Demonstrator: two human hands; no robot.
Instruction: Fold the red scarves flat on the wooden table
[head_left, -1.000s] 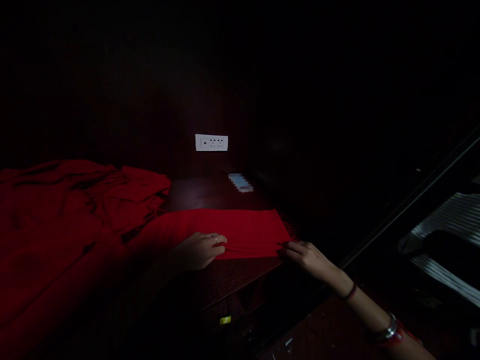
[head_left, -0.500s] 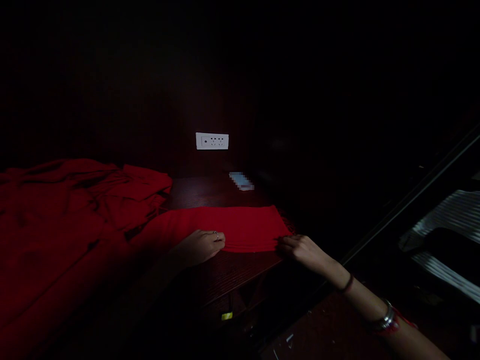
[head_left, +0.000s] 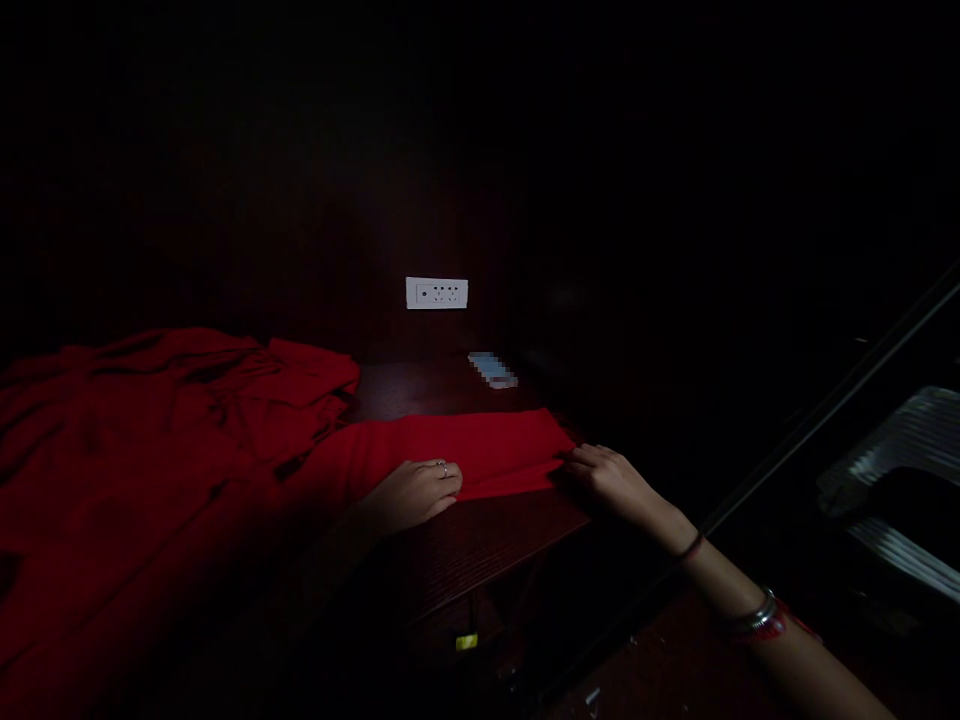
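We find the red cloth [head_left: 495, 438] lying left-to-right along the table [head_left: 487, 545], its right end in the pinched grip of the right hand [head_left: 613, 482]; the left hand [head_left: 416, 493] touches its near edge, grip undeterminable.

- The left hand [head_left: 411, 497] wears a ring [head_left: 442, 468] and touches the near edge of a flat red cloth [head_left: 487, 442].
- The right hand [head_left: 616, 486] has its fingers at the end of the cloth; it is too dark to see how they grip.
- Under the hands is a brown worktop [head_left: 480, 545].
- A wrinkly red heap [head_left: 157, 410] lies left of both hands.
- Past the hands are a blurry blue thing [head_left: 493, 370] and, higher, a white socket [head_left: 437, 293].
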